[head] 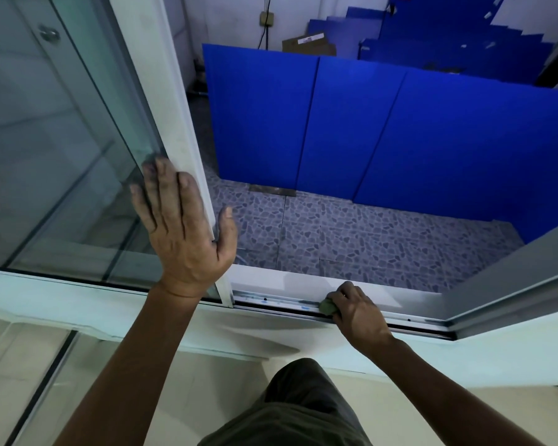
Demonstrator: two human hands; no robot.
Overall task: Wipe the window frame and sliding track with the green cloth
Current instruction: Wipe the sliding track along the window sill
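Head | left hand [182, 226] flat on sash [178, 101] | right hand [356, 312] grips green cloth [327, 306] on sliding track [281, 300]

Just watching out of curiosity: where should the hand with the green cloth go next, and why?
Probably slide the right hand and its green cloth leftward along the sliding track: smudges show there, and the left hand braces the sash.

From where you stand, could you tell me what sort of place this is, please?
Probably a storeroom or workshop seen through a sliding window: blue panels lean stacked along the walls, a cardboard box sits behind, and the floor is pebble-patterned tile.
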